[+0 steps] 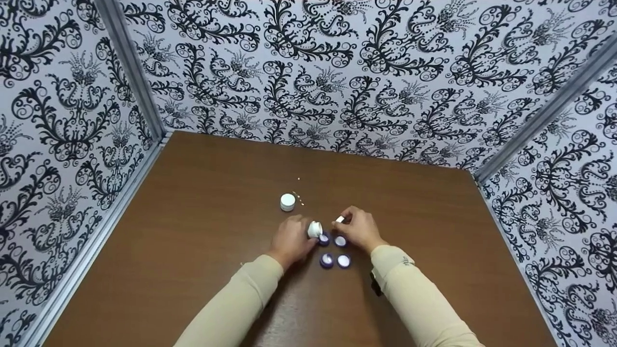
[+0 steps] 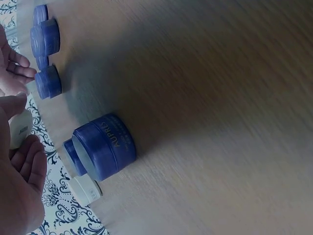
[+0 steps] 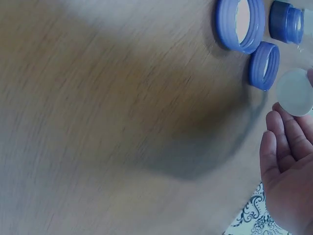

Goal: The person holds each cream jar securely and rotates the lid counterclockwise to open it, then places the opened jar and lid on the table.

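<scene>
Head view: left hand [image 1: 291,242] has its grip curled round a small white open-mouthed jar [image 1: 315,229], tipped to the right above the far-left of four round dark-blue plastic pieces with pale middles [image 1: 343,261]; whether the two touch, cannot tell. Right hand [image 1: 360,230], just beside, pinches a flat white disc [image 1: 340,219] between thumb and fingers. Beyond the left hand, a white-topped round pot [image 1: 287,202] stands upright on the brown wood-grain desk [image 1: 217,193], tiny white crumbs [image 1: 300,198] near it. Cream sleeves [image 1: 231,308] on both arms. Left wrist view: white jar held by the fingers at the frame's edge; nearer, a large blue jar marked AUPRES [image 2: 105,147] stands upright, with a smaller blue jar [image 2: 73,157] partly hidden behind. Right wrist view: disc's round face shows, other fingers extended below; near it, a larger blue threaded lid [image 3: 257,24] and a smaller blue threaded lid [image 3: 256,68].
</scene>
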Action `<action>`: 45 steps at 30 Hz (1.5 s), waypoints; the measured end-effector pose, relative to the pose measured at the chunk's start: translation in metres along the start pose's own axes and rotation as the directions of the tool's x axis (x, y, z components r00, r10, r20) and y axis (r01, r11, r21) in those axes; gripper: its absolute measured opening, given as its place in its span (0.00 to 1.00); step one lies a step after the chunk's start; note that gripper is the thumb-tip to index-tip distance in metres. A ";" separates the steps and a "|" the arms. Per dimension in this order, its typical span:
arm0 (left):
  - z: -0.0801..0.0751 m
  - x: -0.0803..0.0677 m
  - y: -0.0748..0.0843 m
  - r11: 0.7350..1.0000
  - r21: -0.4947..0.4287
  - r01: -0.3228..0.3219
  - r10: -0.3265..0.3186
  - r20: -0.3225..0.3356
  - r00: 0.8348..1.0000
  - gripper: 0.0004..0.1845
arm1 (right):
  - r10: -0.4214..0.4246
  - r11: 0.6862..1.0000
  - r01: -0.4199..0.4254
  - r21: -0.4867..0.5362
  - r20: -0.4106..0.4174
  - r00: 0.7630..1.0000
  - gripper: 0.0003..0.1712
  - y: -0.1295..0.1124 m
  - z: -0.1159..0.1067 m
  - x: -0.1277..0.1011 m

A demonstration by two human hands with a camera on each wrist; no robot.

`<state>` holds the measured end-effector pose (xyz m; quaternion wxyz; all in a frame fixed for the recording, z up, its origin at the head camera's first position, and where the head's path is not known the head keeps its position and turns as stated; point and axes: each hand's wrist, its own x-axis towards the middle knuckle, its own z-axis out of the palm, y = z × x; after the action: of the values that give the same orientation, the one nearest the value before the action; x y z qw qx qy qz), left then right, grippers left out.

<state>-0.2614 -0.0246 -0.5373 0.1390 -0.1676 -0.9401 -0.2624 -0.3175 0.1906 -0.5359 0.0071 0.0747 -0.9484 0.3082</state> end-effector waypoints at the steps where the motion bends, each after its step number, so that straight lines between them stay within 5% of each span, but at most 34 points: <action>1: 0.000 0.000 0.000 1.000 0.000 -0.001 0.001 0.003 1.000 0.19 | 0.004 1.000 -0.004 -0.005 0.002 1.000 0.18 0.000 0.000 0.001; 27: 0.001 0.003 -0.003 1.000 0.000 0.003 -0.003 0.007 1.000 0.20 | 0.010 0.999 -0.011 0.042 0.019 1.000 0.25 0.003 0.002 0.001; 45: 0.004 0.014 -0.005 1.000 0.002 0.020 -0.020 0.004 1.000 0.18 | 0.086 0.988 -0.075 -0.134 0.079 0.993 0.16 0.002 -0.003 0.006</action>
<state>-0.2770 -0.0231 -0.5375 0.1348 -0.1583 -0.9423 -0.2623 -0.3238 0.1932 -0.5338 -0.0407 0.0488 -0.9682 0.2421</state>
